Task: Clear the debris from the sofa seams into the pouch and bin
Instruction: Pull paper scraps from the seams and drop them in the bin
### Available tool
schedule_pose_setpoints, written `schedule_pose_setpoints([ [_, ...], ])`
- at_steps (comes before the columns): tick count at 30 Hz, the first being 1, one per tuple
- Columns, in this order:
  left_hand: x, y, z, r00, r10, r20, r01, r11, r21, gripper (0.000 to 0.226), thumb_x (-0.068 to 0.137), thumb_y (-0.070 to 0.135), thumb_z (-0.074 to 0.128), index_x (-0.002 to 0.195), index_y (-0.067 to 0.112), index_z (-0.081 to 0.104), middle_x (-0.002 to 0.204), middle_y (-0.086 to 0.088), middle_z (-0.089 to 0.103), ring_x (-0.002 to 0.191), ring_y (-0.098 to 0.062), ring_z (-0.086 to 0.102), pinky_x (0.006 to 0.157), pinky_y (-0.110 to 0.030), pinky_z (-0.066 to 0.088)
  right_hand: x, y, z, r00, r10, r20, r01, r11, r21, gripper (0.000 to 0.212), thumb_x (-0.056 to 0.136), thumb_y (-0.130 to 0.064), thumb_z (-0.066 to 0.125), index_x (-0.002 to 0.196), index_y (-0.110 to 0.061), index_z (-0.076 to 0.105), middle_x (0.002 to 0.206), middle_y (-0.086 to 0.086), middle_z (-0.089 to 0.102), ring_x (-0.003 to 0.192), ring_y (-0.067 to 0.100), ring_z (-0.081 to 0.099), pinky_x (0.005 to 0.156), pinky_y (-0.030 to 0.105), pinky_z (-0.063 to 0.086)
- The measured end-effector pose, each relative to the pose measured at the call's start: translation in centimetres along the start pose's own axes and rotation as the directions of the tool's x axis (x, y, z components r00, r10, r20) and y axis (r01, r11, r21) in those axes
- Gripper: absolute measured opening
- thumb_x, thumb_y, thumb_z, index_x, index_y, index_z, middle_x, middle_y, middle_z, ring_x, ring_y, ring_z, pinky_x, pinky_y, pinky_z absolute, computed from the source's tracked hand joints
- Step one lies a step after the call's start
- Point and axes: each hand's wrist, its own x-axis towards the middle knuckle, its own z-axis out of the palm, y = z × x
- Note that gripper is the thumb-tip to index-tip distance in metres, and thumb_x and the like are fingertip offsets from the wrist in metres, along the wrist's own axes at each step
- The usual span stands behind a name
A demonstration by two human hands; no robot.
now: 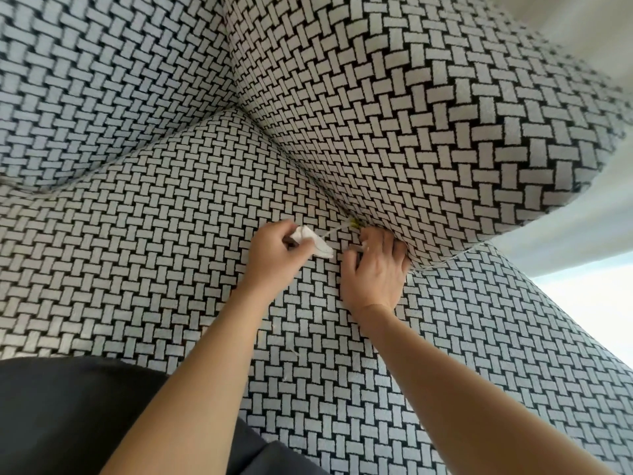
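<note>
A sofa with black-and-white basket-weave fabric fills the view; its seat cushion (pixel 164 255) meets the armrest (pixel 428 114) along a seam (pixel 322 186). My left hand (pixel 274 257) is closed around a crumpled white pouch or tissue (pixel 313 243) just left of the seam. A thin pale strand (pixel 337 228) runs from it to a small yellow bit of debris (pixel 354 222) in the seam. My right hand (pixel 375 269) presses its fingers into the seam under the armrest, thumb and forefinger pinched on something small and pale that I cannot identify.
The back cushion (pixel 102 80) rises at the upper left. A dark grey garment (pixel 68 416) covers the lower left corner. Pale wall and bright floor (pixel 589 296) show past the sofa's right edge. A few thin threads lie on the seat in front (pixel 291 351).
</note>
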Motion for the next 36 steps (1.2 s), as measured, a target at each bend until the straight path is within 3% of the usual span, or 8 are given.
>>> schedule_pose_setpoints([
  [2, -0.9, -0.3, -0.4, 0.999, -0.042, -0.029, 0.042, 0.999, -0.027, 0.008, 0.081, 0.011, 0.061, 0.074, 0.007, 0.060, 0.066, -0.002, 0.055, 0.055, -0.010, 0.042, 0.045, -0.013, 0.033, 0.0, 0.0, 0.0, 1.000, -0.019, -0.020, 0.020, 0.999, 0.034, 0.031, 0.082, -0.027, 0.033, 0.106, -0.018, 0.049, 0.103, 0.001, 0.056, 0.097, 0.025, 0.043, 0.084, 0.039, 0.034],
  [8, -4.1, -1.0, -0.9, 0.988, -0.138, -0.073, 0.135, 0.990, -0.050, 0.011, 0.083, 0.012, 0.060, 0.083, 0.001, 0.057, 0.067, -0.006, 0.052, 0.050, -0.010, 0.037, 0.037, -0.013, 0.029, -0.8, 0.6, -1.1, 0.994, -0.106, 0.005, 0.105, 0.991, 0.079, 0.038, 0.088, -0.008, 0.038, 0.125, -0.010, 0.050, 0.129, 0.008, 0.050, 0.113, 0.028, 0.045, 0.098, 0.043, 0.036],
  [14, -6.2, -1.2, -0.5, 0.972, -0.144, -0.188, 0.135, 0.989, -0.061, 0.019, 0.080, 0.009, 0.065, 0.074, 0.018, 0.050, 0.071, 0.002, 0.053, 0.050, -0.005, 0.041, 0.037, -0.008, 0.033, -3.5, 2.7, -2.3, 0.989, -0.144, 0.044, 0.145, 0.989, -0.007, 0.046, 0.088, -0.016, 0.040, 0.133, -0.004, 0.039, 0.132, 0.015, 0.042, 0.122, 0.027, 0.037, 0.103, 0.043, 0.037],
  [19, -5.9, -1.0, -0.3, 0.944, -0.192, -0.269, 0.165, 0.979, -0.120, 0.034, 0.078, 0.014, 0.068, 0.099, 0.023, 0.043, 0.082, 0.000, 0.060, 0.053, -0.008, 0.051, 0.035, -0.011, 0.035, -3.1, 2.2, -2.0, 0.994, -0.067, 0.091, 0.074, 0.995, -0.070, 0.053, 0.090, -0.026, 0.037, 0.138, -0.007, 0.028, 0.138, 0.011, 0.040, 0.129, 0.024, 0.033, 0.111, 0.040, 0.027],
  [22, -5.7, -1.0, 0.0, 0.960, -0.147, -0.239, 0.149, 0.989, -0.011, 0.035, 0.079, 0.019, 0.066, 0.110, 0.022, 0.049, 0.082, 0.000, 0.061, 0.056, -0.008, 0.051, 0.044, -0.015, 0.038, -2.7, 1.7, -1.7, 0.992, -0.035, 0.120, 0.050, 0.991, -0.125, 0.057, 0.089, -0.030, 0.032, 0.141, -0.007, 0.024, 0.142, 0.010, 0.038, 0.132, 0.024, 0.028, 0.112, 0.039, 0.019],
  [26, -5.2, -0.8, 0.0, 0.964, -0.106, -0.244, 0.128, 0.989, 0.075, 0.023, 0.082, 0.021, 0.062, 0.104, 0.015, 0.061, 0.070, 0.014, 0.057, 0.054, -0.004, 0.050, 0.062, -0.032, 0.045, -1.8, 0.9, -1.5, 0.992, 0.037, 0.122, -0.023, 0.993, -0.115, 0.052, 0.089, -0.031, 0.035, 0.136, -0.008, 0.032, 0.137, 0.010, 0.044, 0.127, 0.023, 0.031, 0.107, 0.038, 0.020],
  [32, -5.1, -1.0, -0.5, 0.969, -0.107, -0.224, 0.123, 0.990, 0.061, 0.020, 0.086, 0.021, 0.060, 0.105, 0.015, 0.061, 0.070, 0.016, 0.055, 0.050, 0.001, 0.048, 0.045, -0.011, 0.035, 0.2, -0.2, -1.5, 0.981, 0.131, 0.145, -0.104, 0.978, -0.179, 0.039, 0.091, -0.033, 0.031, 0.117, -0.012, 0.051, 0.126, 0.009, 0.051, 0.119, 0.024, 0.037, 0.100, 0.038, 0.024],
  [36, -5.4, -0.8, -0.7, 0.968, -0.101, -0.231, 0.114, 0.993, 0.044, 0.018, 0.086, 0.018, 0.061, 0.103, 0.014, 0.062, 0.067, 0.014, 0.055, 0.047, 0.000, 0.047, 0.039, -0.008, 0.035, 0.6, -0.4, -1.4, 0.979, 0.148, 0.142, -0.121, 0.975, -0.185, 0.039, 0.091, -0.034, 0.031, 0.116, -0.014, 0.054, 0.126, 0.006, 0.051, 0.119, 0.024, 0.037, 0.099, 0.038, 0.025],
])
